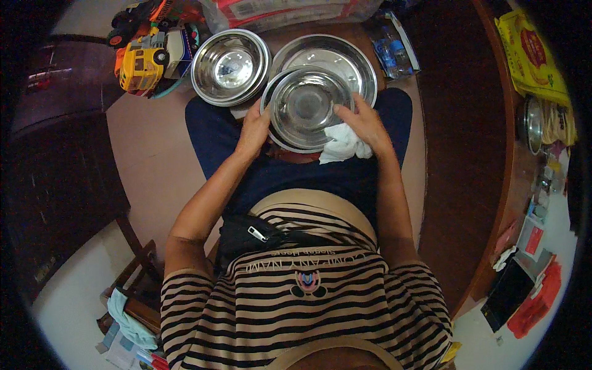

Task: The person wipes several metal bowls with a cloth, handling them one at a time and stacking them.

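Over my lap I hold a round, shiny steel basin, with a second rim showing along its left and lower edge. My left hand is closed on the left side of the rim. On the right, my right hand grips the rim, thumb on the inside. A crumpled white cloth hangs under that hand against the basin's lower right edge. Just beyond, partly hidden by the basin, lies a wider steel basin. To its left is a stack of steel bowls.
Toy vehicles, among them a yellow truck, stand at the far left. A plastic-wrapped package lies at the back, with plastic bottles to its right. Dark wooden furniture runs along the right; a wooden chair stands lower left.
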`<move>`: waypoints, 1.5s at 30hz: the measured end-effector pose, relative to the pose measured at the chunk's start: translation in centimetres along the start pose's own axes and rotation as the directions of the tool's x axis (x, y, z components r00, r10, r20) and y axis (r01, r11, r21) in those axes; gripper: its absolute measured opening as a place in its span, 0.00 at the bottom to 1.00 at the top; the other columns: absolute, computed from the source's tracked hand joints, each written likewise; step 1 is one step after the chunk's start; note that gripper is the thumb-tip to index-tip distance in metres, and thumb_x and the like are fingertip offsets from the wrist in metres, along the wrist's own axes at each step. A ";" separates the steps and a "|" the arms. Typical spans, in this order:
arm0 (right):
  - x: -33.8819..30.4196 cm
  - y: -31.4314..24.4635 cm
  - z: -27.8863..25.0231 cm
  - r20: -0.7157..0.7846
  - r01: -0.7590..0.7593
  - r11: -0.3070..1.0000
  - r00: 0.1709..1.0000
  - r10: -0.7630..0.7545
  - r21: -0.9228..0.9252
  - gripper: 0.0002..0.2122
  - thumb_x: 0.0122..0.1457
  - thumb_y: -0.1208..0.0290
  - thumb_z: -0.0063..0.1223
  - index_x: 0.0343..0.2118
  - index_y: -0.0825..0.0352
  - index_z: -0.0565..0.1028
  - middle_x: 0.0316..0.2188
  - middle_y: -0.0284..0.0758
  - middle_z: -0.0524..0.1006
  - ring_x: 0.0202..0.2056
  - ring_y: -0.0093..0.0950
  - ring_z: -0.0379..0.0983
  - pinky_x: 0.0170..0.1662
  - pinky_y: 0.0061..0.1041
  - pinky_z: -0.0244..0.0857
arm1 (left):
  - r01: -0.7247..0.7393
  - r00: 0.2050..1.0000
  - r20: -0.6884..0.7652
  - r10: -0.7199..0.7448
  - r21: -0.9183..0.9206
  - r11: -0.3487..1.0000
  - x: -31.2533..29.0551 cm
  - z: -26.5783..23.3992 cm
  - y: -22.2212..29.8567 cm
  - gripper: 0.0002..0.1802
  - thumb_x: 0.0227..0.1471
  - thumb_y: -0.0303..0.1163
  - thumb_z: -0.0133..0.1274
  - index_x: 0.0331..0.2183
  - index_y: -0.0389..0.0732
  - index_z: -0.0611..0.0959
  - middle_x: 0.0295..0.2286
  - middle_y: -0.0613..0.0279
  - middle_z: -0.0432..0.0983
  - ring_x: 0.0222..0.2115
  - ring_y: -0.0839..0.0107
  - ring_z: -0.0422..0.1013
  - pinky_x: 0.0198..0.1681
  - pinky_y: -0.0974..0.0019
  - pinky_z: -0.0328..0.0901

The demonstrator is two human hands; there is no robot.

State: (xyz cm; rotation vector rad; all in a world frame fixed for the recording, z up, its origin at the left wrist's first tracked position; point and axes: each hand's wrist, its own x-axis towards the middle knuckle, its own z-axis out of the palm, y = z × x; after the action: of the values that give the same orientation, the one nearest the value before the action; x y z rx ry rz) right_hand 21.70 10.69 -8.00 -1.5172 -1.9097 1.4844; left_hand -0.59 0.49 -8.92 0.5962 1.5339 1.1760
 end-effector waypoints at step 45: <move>1.7 4.0 -0.2 0.042 -0.004 0.805 0.999 -0.027 0.594 0.11 0.60 0.65 0.42 0.38 0.66 0.72 0.32 0.29 0.72 0.34 0.17 0.67 0.38 0.16 0.62 | 0.021 0.906 -0.424 -0.020 -0.003 1.000 4.1 -15.2 5.1 0.13 0.44 0.30 0.48 0.35 0.36 0.73 0.23 0.62 0.71 0.15 0.75 0.66 0.13 0.75 0.63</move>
State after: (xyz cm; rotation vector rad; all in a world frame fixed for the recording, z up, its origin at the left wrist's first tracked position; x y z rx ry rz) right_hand 23.31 11.86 -11.81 -1.1710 -1.2683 1.8902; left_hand -17.05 0.33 -6.92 0.3328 1.9007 1.3487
